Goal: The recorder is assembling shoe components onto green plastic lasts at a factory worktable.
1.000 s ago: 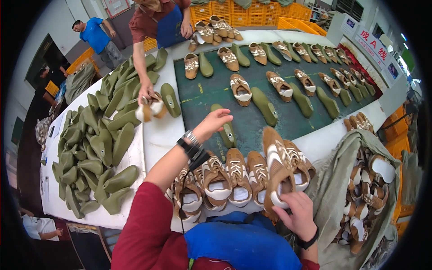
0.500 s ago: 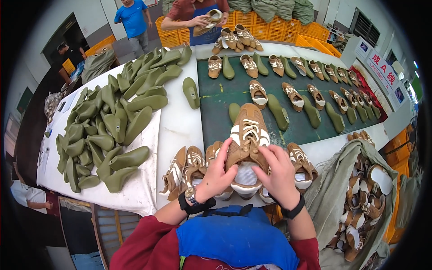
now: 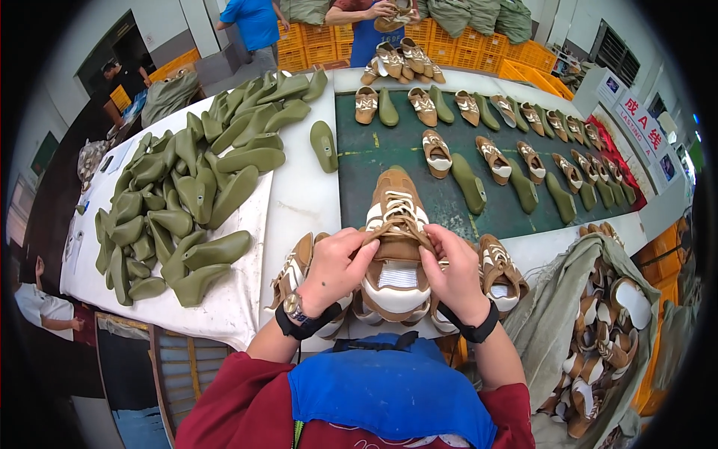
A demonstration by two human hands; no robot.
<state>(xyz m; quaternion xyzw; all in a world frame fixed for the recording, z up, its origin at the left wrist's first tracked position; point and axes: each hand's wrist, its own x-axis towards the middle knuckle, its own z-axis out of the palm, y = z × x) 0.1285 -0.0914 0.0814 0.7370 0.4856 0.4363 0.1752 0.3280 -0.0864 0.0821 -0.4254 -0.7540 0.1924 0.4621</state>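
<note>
A brown and white sneaker (image 3: 393, 217) with cream laces points away from me, its heel toward my body. My left hand (image 3: 334, 268) pinches the left edge of its opening near the top of the laces. On the other edge, my right hand (image 3: 455, 271) grips the upper the same way, so the collar is spread and the pale striped insole shows. More brown sneakers stand under and beside it along the near table edge, one (image 3: 499, 271) right of my right hand and one (image 3: 293, 273) left of my left wrist. A green shoe last (image 3: 467, 185) lies beyond the sneaker.
A heap of green lasts (image 3: 179, 187) covers the white table on the left. Sneakers and lasts stand in rows on the green conveyor belt (image 3: 374, 191). At the right hangs an open sack (image 3: 550, 329) full of shoes. Across the table another person (image 3: 374, 30) holds a shoe.
My fingers have moved from the sides of the opening to pinching its edges, pulling the collar wider. The sneaker has come slightly nearer and left. The person across raised their shoe.
</note>
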